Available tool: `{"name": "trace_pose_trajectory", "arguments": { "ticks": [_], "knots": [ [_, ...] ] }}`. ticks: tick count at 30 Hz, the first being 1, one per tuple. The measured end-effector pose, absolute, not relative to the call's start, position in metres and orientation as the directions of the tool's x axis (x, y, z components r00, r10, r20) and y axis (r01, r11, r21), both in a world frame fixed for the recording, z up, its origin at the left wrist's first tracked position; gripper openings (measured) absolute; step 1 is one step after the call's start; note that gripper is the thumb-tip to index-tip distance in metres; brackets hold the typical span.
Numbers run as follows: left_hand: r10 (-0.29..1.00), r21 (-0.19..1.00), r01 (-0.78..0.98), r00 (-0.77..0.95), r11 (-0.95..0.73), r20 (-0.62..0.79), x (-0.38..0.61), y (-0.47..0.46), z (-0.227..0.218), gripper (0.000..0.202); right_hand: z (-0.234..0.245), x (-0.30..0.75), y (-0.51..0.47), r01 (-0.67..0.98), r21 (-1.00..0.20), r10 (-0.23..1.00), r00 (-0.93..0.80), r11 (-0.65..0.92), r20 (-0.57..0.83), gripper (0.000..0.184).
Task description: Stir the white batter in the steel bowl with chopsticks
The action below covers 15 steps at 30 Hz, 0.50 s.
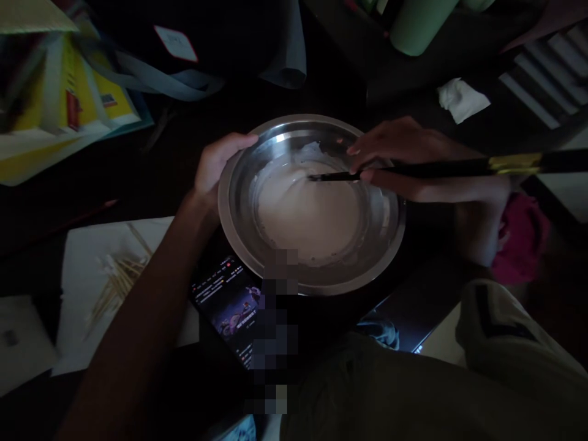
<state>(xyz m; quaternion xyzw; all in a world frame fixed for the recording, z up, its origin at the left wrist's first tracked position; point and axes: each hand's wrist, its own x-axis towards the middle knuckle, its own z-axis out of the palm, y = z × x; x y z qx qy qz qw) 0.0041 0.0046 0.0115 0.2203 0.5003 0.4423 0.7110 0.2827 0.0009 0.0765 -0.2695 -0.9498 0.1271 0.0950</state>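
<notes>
A wide steel bowl (390,245) holds a pale, creamy liquid (307,214) with smears of it up the inner wall. My left hand (218,162) is closed on the bowl's left rim, its thumb lying over the edge. In my right hand (408,147) is a pair of black chopsticks (459,166) with a gold band. They slant in from the right, and their tips touch the liquid near the bowl's middle. Whether both sticks are pressed together cannot be made out clearly.
A lit phone (229,306) lies against the bowl's near left side. Further left, cotton swabs (119,278) rest on white paper (78,251). Yellow books (55,92) stand at the back left. A crumpled tissue (463,101) and a green cylinder (420,27) are at the back right.
</notes>
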Motion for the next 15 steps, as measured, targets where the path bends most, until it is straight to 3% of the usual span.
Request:
{"name": "trace_pose_trajectory", "arguments": {
  "ticks": [2, 5, 7, 9, 13, 15],
  "knots": [
    [0.852, 0.752, -0.419, 0.119, 0.508, -0.51, 0.005, 0.004, 0.013, 0.037, 0.087, 0.293, 0.005, 0.464, -0.308, 0.5, -0.865, 0.83, 0.042, 0.02],
    [0.86, 0.752, -0.436, 0.122, 0.495, -0.495, 0.006, 0.005, 0.013, 0.036, 0.09, 0.292, 0.007, 0.262, -0.46, 0.254, -0.964, 0.848, -0.081, 0.019],
    [0.863, 0.75, -0.443, 0.125, 0.49, -0.49, 0.005, 0.006, 0.011, 0.035, 0.081, 0.28, 0.003, 0.14, -0.545, 0.123, -0.99, 0.826, -0.067, 0.018],
    [0.865, 0.747, -0.448, 0.144, 0.49, -0.481, 0.004, 0.007, 0.009, 0.032, 0.068, 0.269, -0.002, 0.12, -0.529, 0.189, -0.979, 0.84, 0.078, 0.017],
    [0.851, 0.748, -0.436, 0.091, 0.5, -0.517, 0.004, 0.005, 0.01, 0.033, 0.065, 0.271, -0.004, 0.37, -0.341, 0.435, -0.89, 0.864, 0.139, 0.02],
    [0.84, 0.752, -0.415, 0.061, 0.512, -0.539, 0.005, 0.004, 0.012, 0.035, 0.077, 0.283, -0.001, 0.465, -0.303, 0.517, -0.848, 0.832, 0.118, 0.02]
  ]
}}
